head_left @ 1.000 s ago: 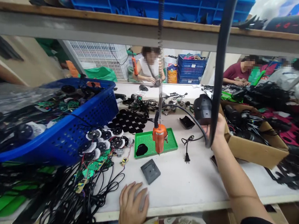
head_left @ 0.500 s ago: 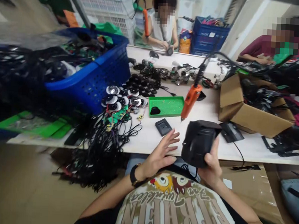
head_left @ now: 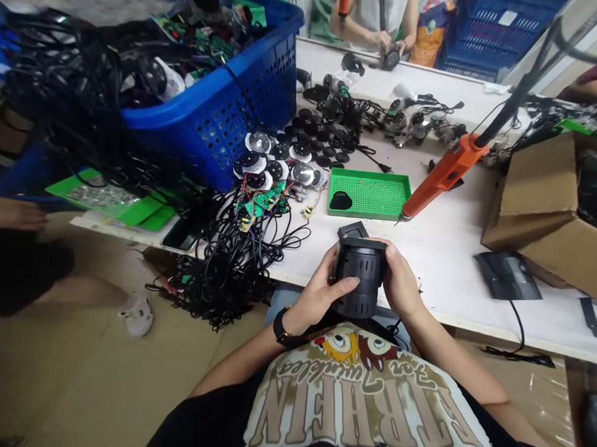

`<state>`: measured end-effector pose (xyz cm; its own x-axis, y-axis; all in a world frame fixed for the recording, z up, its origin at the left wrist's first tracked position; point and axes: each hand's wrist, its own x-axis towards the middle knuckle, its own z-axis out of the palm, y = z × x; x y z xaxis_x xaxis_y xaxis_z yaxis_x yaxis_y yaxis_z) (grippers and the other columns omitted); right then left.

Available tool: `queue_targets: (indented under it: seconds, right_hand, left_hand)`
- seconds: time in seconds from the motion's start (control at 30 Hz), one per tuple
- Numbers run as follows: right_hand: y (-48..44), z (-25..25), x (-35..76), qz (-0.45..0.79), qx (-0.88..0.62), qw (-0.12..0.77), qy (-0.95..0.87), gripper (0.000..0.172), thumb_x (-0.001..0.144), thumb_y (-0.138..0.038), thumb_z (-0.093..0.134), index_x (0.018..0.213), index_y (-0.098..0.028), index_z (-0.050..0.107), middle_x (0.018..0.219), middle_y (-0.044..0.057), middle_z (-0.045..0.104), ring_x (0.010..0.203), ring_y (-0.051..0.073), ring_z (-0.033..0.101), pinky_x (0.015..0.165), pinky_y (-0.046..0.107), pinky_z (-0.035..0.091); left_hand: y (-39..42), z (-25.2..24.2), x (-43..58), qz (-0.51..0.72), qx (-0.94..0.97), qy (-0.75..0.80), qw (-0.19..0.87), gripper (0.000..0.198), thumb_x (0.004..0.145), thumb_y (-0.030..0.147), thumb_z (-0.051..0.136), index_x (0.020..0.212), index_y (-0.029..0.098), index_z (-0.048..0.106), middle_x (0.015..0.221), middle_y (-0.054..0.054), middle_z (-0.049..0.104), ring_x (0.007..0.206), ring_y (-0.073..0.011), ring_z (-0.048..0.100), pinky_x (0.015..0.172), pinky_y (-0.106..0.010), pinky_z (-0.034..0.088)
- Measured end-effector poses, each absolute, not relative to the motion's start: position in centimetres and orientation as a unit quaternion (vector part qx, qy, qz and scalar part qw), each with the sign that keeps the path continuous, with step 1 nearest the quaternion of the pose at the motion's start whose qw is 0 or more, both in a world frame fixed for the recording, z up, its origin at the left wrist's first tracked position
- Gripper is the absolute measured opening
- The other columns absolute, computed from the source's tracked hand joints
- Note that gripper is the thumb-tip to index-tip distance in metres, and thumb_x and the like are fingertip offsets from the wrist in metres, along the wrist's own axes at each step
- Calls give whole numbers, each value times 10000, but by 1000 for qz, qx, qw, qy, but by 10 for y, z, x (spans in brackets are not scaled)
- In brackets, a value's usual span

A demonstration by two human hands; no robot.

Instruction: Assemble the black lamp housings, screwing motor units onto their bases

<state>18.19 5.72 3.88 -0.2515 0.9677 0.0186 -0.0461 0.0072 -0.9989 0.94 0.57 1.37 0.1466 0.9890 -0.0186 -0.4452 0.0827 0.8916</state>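
A black cylindrical housing (head_left: 359,280) with vent slots sits between both my hands, just over the table's front edge above my lap. My left hand (head_left: 321,296) wraps its left side with the thumb across the front. My right hand (head_left: 400,285) grips its right side. A small dark square plate (head_left: 352,230) lies on the table right behind the housing. An orange electric screwdriver (head_left: 444,176) hangs tilted on its cable to the right, its tip near the green tray (head_left: 375,191).
A blue basket (head_left: 224,113) full of boards and wires stands at the left, with a tangle of black cables (head_left: 237,253) spilling over the table edge. Cardboard box (head_left: 544,216) at right. Round black parts (head_left: 307,144) lie behind. Other people sit across the table.
My left hand, open half a second ago, has closed on the black housing. Both hands brought it to the middle in front of me. The view tilted further down.
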Motion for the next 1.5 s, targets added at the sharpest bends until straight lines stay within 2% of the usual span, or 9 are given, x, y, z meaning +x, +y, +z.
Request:
queue_targets:
  seconds: [0.3, 0.53, 0.8, 0.93, 1.1, 1.23, 1.37, 1.43, 1.5]
  right_hand:
    - [72, 33, 175, 581, -435, 440, -529, 498, 1049, -631, 424, 1205, -271, 732, 1279, 42, 738, 1272, 267, 634, 1184, 459, 447]
    - [81, 31, 172, 603, -426, 445, -507, 440, 1051, -589, 458, 1181, -269, 731, 1309, 44, 730, 1297, 257, 631, 1213, 458, 426]
    - [88, 32, 165, 621, -435, 427, -493, 451, 1022, -615, 502, 1172, -273, 755, 1287, 41, 731, 1304, 259, 617, 1231, 464, 404]
    - [89, 36, 163, 623, -442, 426, -484, 433, 1003, -613, 532, 1124, -267, 763, 1246, 56, 730, 1291, 264, 622, 1229, 462, 403]
    - [89, 36, 160, 619, -441, 422, -494, 421, 1006, -604, 526, 1103, -273, 767, 1207, 57, 722, 1269, 268, 623, 1214, 463, 405]
    - [88, 25, 162, 615, -444, 377, -532, 504, 1018, -666, 474, 1188, -267, 729, 1267, 59, 713, 1269, 265, 613, 1202, 478, 413]
    - [86, 6, 171, 515, -443, 393, -619, 472, 1071, -593, 397, 1324, -285, 649, 1281, 89, 695, 1207, 266, 632, 1122, 500, 477]
    - [89, -4, 173, 408, -453, 406, -681, 376, 1041, -559, 498, 1269, -321, 681, 1246, 103, 700, 1209, 313, 613, 1085, 551, 488]
    - [95, -13, 169, 340, -448, 380, -734, 412, 960, -550, 651, 1323, -357, 663, 1344, 118, 666, 1261, 366, 580, 1083, 619, 485]
  left_hand:
    - [21, 7, 7, 538, 363, 367, 666, 786, 861, 533, 826, 1536, 288, 505, 1557, -72, 556, 1482, -327, 470, 1291, -477, 327]
    - [27, 1, 5, 529, 327, 369, 691, 773, 863, 527, 829, 1519, 272, 508, 1528, -81, 579, 1453, -322, 500, 1243, -472, 400]
    - [25, -9, -1, 521, 268, 393, 709, 892, 797, 604, 860, 1557, 337, 478, 1663, -53, 448, 1546, -352, 401, 1258, -502, 411]
    - [22, -16, -5, 509, 259, 401, 716, 908, 793, 647, 843, 1561, 348, 462, 1646, -67, 471, 1503, -364, 466, 1205, -528, 475]
    - [18, -22, -7, 513, 255, 398, 717, 854, 844, 615, 814, 1565, 327, 459, 1589, -75, 537, 1445, -353, 534, 1200, -527, 478]
    - [9, -25, -13, 512, 236, 435, 702, 783, 866, 573, 801, 1543, 332, 489, 1602, -65, 527, 1425, -334, 556, 1180, -499, 507]
    - [-8, -38, -28, 505, 272, 518, 635, 697, 985, 549, 638, 1604, 371, 370, 1650, -62, 469, 1437, -296, 564, 1130, -459, 568]
    - [-13, -52, -37, 494, 319, 564, 580, 653, 1041, 533, 527, 1632, 382, 295, 1636, -83, 486, 1401, -288, 605, 1057, -427, 620]
    - [-9, -68, -45, 496, 376, 592, 512, 606, 1068, 510, 451, 1637, 410, 269, 1549, -98, 585, 1278, -293, 698, 997, -446, 652]
